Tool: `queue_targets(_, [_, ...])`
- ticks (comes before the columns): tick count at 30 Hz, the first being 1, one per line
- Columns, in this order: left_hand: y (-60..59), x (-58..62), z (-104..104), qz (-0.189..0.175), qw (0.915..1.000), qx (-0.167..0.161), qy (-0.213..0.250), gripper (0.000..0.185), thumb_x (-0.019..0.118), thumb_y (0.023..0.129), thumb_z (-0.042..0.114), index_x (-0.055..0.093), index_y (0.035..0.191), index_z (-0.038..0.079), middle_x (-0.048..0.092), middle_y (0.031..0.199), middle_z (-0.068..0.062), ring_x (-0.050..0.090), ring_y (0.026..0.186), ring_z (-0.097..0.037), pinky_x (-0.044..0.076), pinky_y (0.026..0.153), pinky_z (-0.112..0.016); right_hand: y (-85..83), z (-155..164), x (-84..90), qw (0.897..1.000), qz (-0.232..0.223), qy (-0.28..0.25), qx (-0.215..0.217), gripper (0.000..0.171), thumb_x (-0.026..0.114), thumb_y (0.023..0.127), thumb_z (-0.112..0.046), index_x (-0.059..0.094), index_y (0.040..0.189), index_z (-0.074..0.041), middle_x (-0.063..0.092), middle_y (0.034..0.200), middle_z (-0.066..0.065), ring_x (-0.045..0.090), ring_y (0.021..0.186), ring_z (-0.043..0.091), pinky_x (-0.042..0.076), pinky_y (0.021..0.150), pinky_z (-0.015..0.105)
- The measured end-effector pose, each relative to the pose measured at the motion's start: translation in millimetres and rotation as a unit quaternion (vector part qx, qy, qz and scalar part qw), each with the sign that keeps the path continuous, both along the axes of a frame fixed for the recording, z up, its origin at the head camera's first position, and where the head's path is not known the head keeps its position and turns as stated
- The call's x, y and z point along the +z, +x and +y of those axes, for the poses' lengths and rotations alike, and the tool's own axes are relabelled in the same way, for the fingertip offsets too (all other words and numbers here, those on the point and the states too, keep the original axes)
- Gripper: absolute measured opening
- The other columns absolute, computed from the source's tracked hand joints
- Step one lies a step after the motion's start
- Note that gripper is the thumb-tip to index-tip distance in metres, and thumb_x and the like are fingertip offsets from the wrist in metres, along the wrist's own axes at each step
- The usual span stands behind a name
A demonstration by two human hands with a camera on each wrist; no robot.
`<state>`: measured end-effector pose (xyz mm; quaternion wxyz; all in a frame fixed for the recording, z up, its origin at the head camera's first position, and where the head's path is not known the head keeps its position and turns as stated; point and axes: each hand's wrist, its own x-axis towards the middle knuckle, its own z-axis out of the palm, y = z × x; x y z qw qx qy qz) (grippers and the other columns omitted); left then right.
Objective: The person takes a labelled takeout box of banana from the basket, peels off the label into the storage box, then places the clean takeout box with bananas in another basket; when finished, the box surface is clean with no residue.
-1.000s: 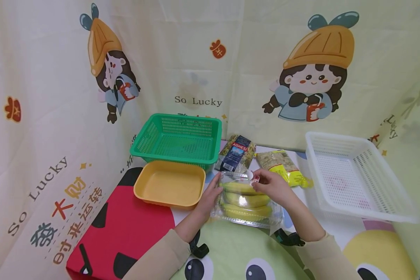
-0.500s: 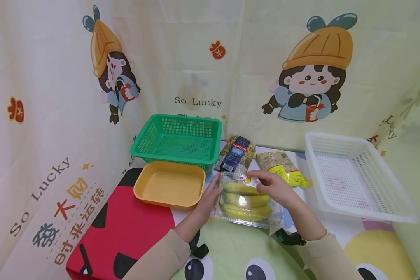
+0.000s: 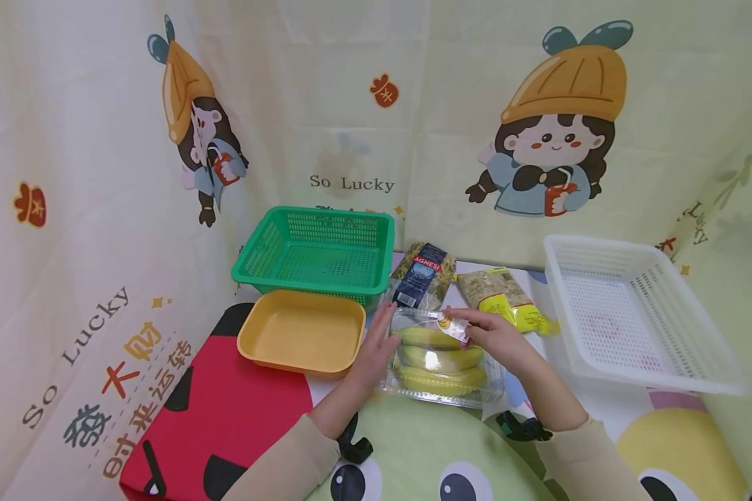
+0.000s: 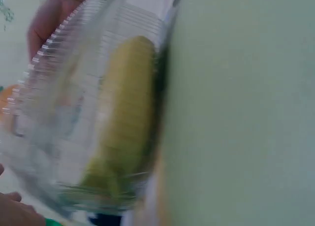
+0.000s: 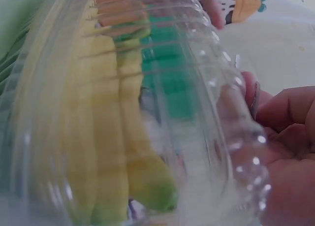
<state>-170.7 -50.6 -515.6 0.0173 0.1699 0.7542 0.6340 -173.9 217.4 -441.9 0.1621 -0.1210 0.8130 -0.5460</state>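
A clear plastic clamshell box [image 3: 441, 362] with yellow bananas [image 3: 440, 358] inside lies on the table in front of me. My left hand [image 3: 376, 344] rests with straight fingers against the box's left side. My right hand [image 3: 485, 332] pinches a small sticker label [image 3: 452, 325] at the box's top far edge. The left wrist view shows a banana [image 4: 123, 127] through the ribbed plastic, blurred. In the right wrist view the bananas [image 5: 113, 137] fill the frame behind the clear lid, with my right fingers [image 5: 285, 137] at the right.
A yellow tray [image 3: 301, 332] sits left of the box, a green basket [image 3: 316, 247] behind it. A dark pasta packet [image 3: 421, 275] and a yellow-green food packet [image 3: 504, 298] lie beyond the box. A white basket [image 3: 633, 313] stands at the right. Printed cloth walls surround the table.
My right hand has pulled the sticker label a little towards me along the box's top. The left hand stays against the box's side.
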Motion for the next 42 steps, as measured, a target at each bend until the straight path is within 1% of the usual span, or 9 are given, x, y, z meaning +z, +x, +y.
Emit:
queue_targets(5, [8.0, 37.9, -25.8, 0.038, 0.9975, -0.015, -0.057, 0.048, 0.049, 0.103, 0.018, 0.043, 0.15, 0.027, 0.023, 0.164, 0.005, 0.019, 0.153, -0.026, 0.024, 0.117, -0.063, -1.3, 1.3, 1.1, 1.0, -0.002, -0.001, 0.007, 0.044, 0.041, 0.102, -0.005, 0.058, 0.14, -0.019, 0.047, 0.151, 0.01, 0.063, 0.084, 0.026, 0.057, 0.081, 0.046])
queue_targets(10, [-10.7, 67.9, -91.1, 0.027, 0.9945, 0.025, -0.098, 0.037, 0.048, 0.104, 0.023, 0.056, 0.14, 0.025, 0.041, 0.156, 0.005, 0.029, 0.149, -0.022, 0.029, 0.119, -0.054, -2.0, 4.2, 2.6, 1.0, -0.003, 0.007, 0.011, 0.044, 0.043, 0.102, -0.006, 0.057, 0.141, -0.02, 0.048, 0.149, 0.013, 0.065, 0.083, 0.026, 0.057, 0.082, 0.045])
queue_targets(14, [-25.5, 75.7, -152.6, -0.007, 0.9883, 0.071, -0.135, 0.04, 0.046, 0.104, 0.033, 0.053, 0.143, 0.025, 0.044, 0.154, 0.0, 0.032, 0.147, -0.027, 0.032, 0.117, -0.055, -2.3, 5.0, 3.9, 1.0, -0.011, 0.011, 0.011, 0.042, 0.047, 0.102, -0.009, 0.057, 0.141, -0.021, 0.048, 0.149, 0.015, 0.067, 0.085, 0.026, 0.057, 0.082, 0.043])
queue_targets(19, [-35.0, 67.3, -214.1, -0.059, 0.9827, 0.135, -0.112, 0.049, 0.04, 0.105, 0.044, 0.051, 0.145, 0.018, 0.049, 0.15, -0.009, 0.037, 0.143, -0.031, 0.028, 0.119, -0.056, -2.5, 4.0, 5.4, 1.0, -0.018, 0.006, 0.011, 0.042, 0.051, 0.101, -0.012, 0.056, 0.141, -0.022, 0.048, 0.147, 0.017, 0.067, 0.087, 0.026, 0.058, 0.085, 0.047])
queue_targets(25, [-41.8, 35.5, -252.3, -0.14, 0.9713, 0.188, -0.041, 0.056, 0.036, 0.105, 0.048, 0.044, 0.15, 0.016, 0.042, 0.155, -0.01, 0.036, 0.146, -0.028, 0.028, 0.121, -0.046, -3.0, 2.6, 5.9, 1.0, -0.021, 0.005, 0.013, 0.042, 0.054, 0.1, -0.012, 0.057, 0.141, -0.021, 0.051, 0.142, 0.018, 0.067, 0.087, 0.025, 0.057, 0.088, 0.049])
queue_targets(29, [-48.1, 15.7, -262.2, -0.208, 0.9648, 0.131, 0.093, 0.055, 0.036, 0.107, 0.039, 0.029, 0.157, 0.016, 0.03, 0.162, -0.007, 0.04, 0.141, -0.016, 0.042, 0.11, -0.024, -2.9, 0.7, 7.0, 1.0, -0.014, 0.015, 0.016, 0.042, 0.055, 0.099, -0.013, 0.057, 0.14, -0.022, 0.053, 0.141, 0.017, 0.068, 0.087, 0.024, 0.057, 0.088, 0.046])
queue_targets(33, [-50.8, 4.1, -266.8, -0.236, 0.9427, 0.043, 0.232, 0.057, 0.032, 0.109, 0.026, 0.01, 0.16, 0.012, 0.022, 0.162, -0.005, 0.047, 0.129, -0.006, 0.049, 0.098, -0.017, -3.1, -1.6, 8.0, 1.0, -0.009, 0.017, 0.022, 0.042, 0.056, 0.099, -0.014, 0.057, 0.141, -0.023, 0.053, 0.142, 0.016, 0.068, 0.088, 0.024, 0.056, 0.088, 0.046])
queue_targets(37, [-50.5, -0.2, -267.8, -0.229, 0.9397, -0.006, 0.254, 0.057, 0.026, 0.108, 0.015, 0.003, 0.16, 0.012, 0.017, 0.162, -0.002, 0.044, 0.131, -0.007, 0.046, 0.103, -0.018, -2.9, -2.6, 8.7, 1.0, -0.014, 0.003, 0.025, 0.043, 0.055, 0.099, -0.012, 0.055, 0.142, -0.021, 0.05, 0.146, 0.015, 0.069, 0.087, 0.024, 0.056, 0.089, 0.047])
queue_targets(42, [-51.7, -1.9, -266.2, -0.229, 0.9452, 0.002, 0.233, 0.059, 0.023, 0.104, 0.004, 0.008, 0.16, 0.015, 0.007, 0.167, -0.005, 0.031, 0.14, -0.015, 0.042, 0.107, -0.019, -2.9, -3.6, 8.8, 0.999, -0.016, -0.004, 0.03, 0.044, 0.054, 0.1, -0.01, 0.054, 0.143, -0.019, 0.048, 0.149, 0.015, 0.069, 0.087, 0.023, 0.058, 0.087, 0.04])
